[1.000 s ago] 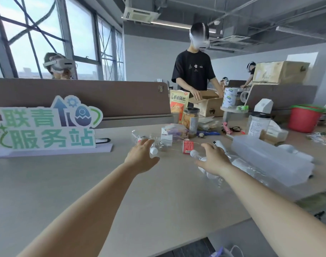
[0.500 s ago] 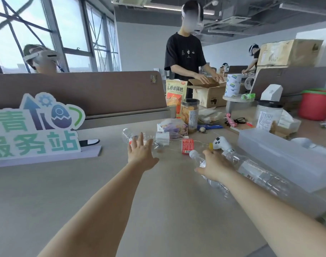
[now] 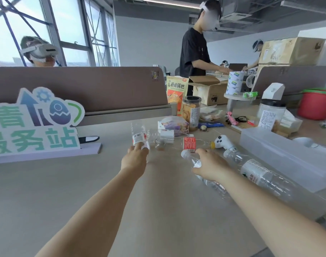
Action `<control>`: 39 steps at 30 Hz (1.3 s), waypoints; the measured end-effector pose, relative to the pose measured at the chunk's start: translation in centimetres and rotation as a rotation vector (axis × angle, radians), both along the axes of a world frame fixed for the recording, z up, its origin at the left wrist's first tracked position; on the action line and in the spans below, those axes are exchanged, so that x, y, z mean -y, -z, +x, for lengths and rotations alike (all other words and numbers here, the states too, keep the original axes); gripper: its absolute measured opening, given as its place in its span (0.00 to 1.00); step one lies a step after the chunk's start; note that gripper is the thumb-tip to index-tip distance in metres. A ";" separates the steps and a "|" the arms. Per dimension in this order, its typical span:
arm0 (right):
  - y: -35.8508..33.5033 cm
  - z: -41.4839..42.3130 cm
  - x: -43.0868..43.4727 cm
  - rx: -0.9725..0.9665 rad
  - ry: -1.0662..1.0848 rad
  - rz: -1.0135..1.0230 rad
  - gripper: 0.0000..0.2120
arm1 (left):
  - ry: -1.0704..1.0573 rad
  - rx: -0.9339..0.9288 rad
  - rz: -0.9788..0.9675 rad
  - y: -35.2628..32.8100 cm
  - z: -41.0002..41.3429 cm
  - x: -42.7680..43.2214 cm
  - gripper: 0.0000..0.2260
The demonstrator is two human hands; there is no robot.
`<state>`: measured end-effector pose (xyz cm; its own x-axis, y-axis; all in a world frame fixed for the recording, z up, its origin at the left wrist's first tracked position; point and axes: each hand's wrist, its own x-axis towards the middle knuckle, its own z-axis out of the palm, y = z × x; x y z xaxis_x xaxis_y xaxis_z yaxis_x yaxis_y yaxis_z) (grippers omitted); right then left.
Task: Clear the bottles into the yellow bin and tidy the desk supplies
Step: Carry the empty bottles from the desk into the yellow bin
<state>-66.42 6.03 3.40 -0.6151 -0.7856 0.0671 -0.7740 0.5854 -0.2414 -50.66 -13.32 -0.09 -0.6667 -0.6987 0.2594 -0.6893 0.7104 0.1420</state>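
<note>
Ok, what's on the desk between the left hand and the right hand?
Head view: bare desk between left hand and right hand. Just beyond that gap lie a small brownish item and a yellow-capped bottle.
</note>
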 end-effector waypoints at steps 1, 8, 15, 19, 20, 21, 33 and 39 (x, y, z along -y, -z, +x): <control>-0.1 0.7 0.2 0.015 -0.021 -0.009 0.26 | 0.001 -0.020 0.014 0.0 0.9 -0.2 0.12; -0.3 5.6 1.2 0.063 -0.140 -0.023 0.29 | -0.032 -0.063 0.076 0.3 6.8 -2.3 0.13; -0.5 9.6 2.3 0.082 -0.236 -0.051 0.28 | -0.145 -0.081 0.056 0.4 10.5 -4.3 0.19; -0.4 12.4 3.4 0.098 -0.303 -0.063 0.31 | -0.238 -0.161 0.104 0.4 14.0 -4.8 0.21; -0.4 13.4 3.9 0.106 -0.319 -0.069 0.33 | -0.273 -0.184 0.120 0.4 15.4 -4.7 0.21; -0.5 14.6 4.4 0.113 -0.337 -0.075 0.35 | -0.310 -0.207 0.143 0.5 17.2 -4.6 0.20; -1.7 43.7 14.7 0.148 -0.801 -0.098 0.35 | -0.624 -0.506 0.044 -1.0 50.9 -4.9 0.17; -2.4 64.0 18.6 0.169 -1.118 -0.239 0.33 | -0.845 -0.616 -0.176 -3.6 70.1 -8.1 0.16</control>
